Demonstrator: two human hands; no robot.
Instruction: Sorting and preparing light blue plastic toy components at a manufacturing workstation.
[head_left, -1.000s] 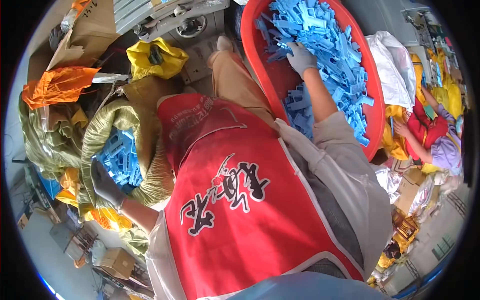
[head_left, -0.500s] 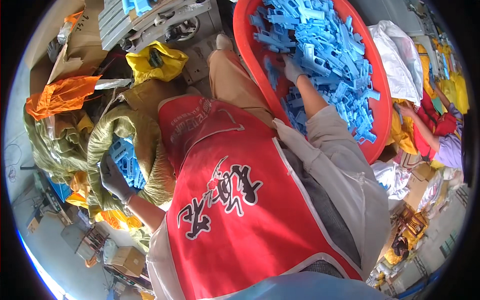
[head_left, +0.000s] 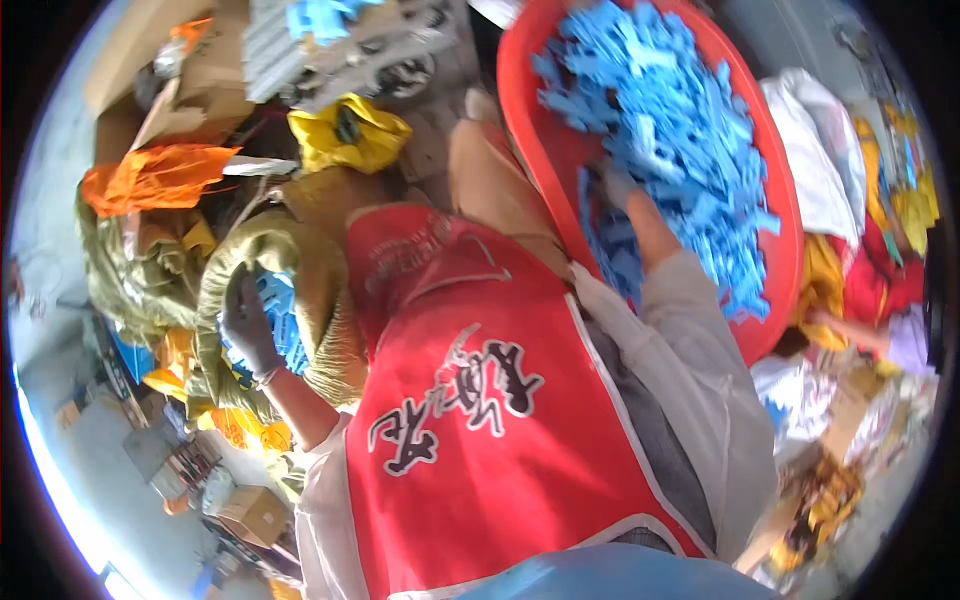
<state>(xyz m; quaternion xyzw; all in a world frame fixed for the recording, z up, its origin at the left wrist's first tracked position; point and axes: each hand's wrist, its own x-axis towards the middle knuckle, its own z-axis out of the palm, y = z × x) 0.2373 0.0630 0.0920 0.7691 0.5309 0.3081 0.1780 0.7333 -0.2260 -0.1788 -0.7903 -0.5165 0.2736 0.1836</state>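
- Our right hand (head_left: pixel 618 185) has just shifted: it was over the upper part of the heap and is now lower down in the red tub (head_left: pixel 528 95), beside the bare strip along the tub's long left side, with its fingers down by the tub pieces (head_left: pixel 690 150)
- Our left hand (head_left: pixel 245 325) has also moved, from the left edge of the green sack (head_left: pixel 335 340) further into its mouth, in front of the sack pieces (head_left: pixel 285 320)
- We take this to mean that both hands are busy inside a container at once, with loose blue plastic within reach of each
- The right grip is blurred and partly hidden against the heap, so we cannot tell whether it is released or clenched on a piece
- The left grip lies inside the sack's rim, and we cannot tell whether it is grasping anything
- In the tub, we see the blue pieces piled loosely along the right side and up to the far end, while the red floor shows near the left edge
- In the sack, we see more blue pieces below its thick, rolled rim
- Beyond the sack, a yellow bag (head_left: pixel 375 150) stands open with something dark inside, too unclear for us to name
- Near the tub's right edge lies a white sack (head_left: pixel 815 150), its contents hidden from us
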